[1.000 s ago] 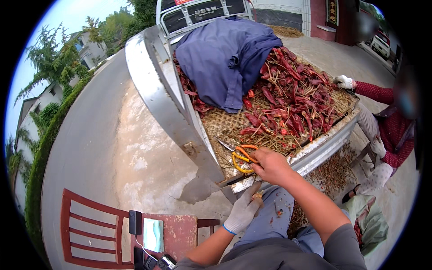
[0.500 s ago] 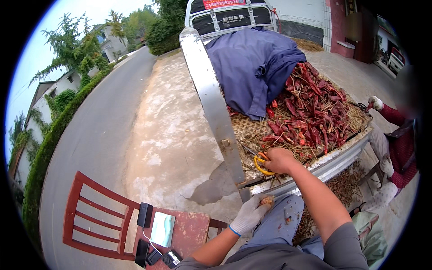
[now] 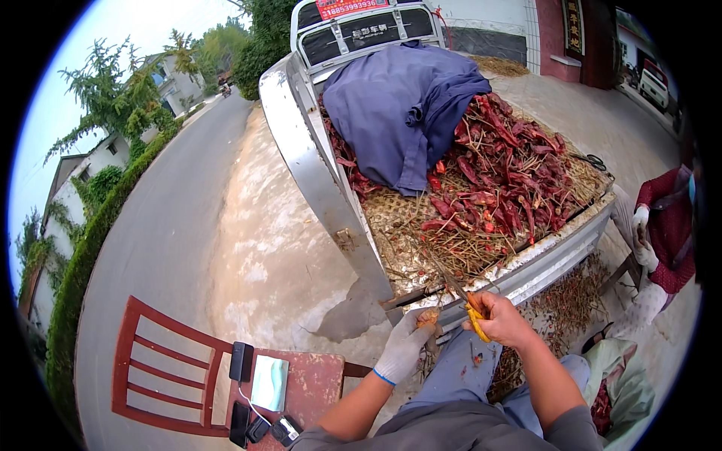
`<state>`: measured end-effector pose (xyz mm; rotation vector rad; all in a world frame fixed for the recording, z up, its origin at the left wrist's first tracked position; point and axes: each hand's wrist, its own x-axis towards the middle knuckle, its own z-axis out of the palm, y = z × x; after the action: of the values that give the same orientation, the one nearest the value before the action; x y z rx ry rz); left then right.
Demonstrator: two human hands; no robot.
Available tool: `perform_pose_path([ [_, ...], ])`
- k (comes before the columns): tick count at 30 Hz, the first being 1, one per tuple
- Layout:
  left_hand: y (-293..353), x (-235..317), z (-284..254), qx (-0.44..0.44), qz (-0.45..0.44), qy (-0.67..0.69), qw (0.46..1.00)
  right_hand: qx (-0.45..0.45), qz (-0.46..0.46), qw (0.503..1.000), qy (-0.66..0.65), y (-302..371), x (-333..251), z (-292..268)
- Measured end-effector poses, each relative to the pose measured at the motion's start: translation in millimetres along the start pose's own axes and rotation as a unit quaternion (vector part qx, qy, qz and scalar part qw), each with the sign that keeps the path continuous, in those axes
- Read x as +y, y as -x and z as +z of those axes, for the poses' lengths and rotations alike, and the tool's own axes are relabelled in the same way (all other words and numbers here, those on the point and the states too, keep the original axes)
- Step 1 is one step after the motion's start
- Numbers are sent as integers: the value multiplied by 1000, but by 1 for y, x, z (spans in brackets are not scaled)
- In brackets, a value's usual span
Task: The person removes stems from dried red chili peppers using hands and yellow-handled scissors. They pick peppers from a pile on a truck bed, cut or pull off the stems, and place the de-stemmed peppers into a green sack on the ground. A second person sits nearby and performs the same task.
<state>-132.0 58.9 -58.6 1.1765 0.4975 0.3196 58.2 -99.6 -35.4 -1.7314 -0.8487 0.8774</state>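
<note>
My right hand (image 3: 502, 322) is bare and closed round the yellow handles of a pair of scissors (image 3: 475, 322). Their blades point up and left, over the rear edge of the truck bed (image 3: 492, 272). Just left of them, my left hand (image 3: 404, 347) wears a white knit glove with orange-brown stained fingertips. Its fingers are curled together, and what they hold, if anything, is not clear. Dried red chillies (image 3: 500, 169) with stalks lie heaped on the bed, partly beneath a dark blue cloth (image 3: 402, 113). Loose stems (image 3: 466, 259) litter the bed near my hands.
At lower left, a red wooden chair (image 3: 316, 376) carries a face mask (image 3: 269, 383), a phone and small devices. A co-worker in a dark red top (image 3: 669, 225) sits at right. Dark-handled scissors (image 3: 594, 161) lie on the bed's right corner. A pale green sack (image 3: 632, 391) stands at lower right.
My right hand has brought the scissors back from the bed toward my left hand. The co-worker's hand has left the dark scissors and is now beside the other hand. The view has shifted slightly.
</note>
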Motion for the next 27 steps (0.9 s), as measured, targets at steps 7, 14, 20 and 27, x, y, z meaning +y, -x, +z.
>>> perform_pose_path([
  [7, -9, -10, 3, 25, 19, 39, 999, 13, 3, 995, 102, 25, 28, -10],
  [14, -15, 1, 16, 4, 9, 61, 998, 12, -62, 981, 186, 38, 42, -14],
  [20, -15, 5, 32, 16, -6, 77, 997, 11, -49, 979, 199, 40, 45, -15],
  [27, -14, 7, 33, 25, -22, 48, 998, 20, -43, 983, 176, 38, 52, -16],
])
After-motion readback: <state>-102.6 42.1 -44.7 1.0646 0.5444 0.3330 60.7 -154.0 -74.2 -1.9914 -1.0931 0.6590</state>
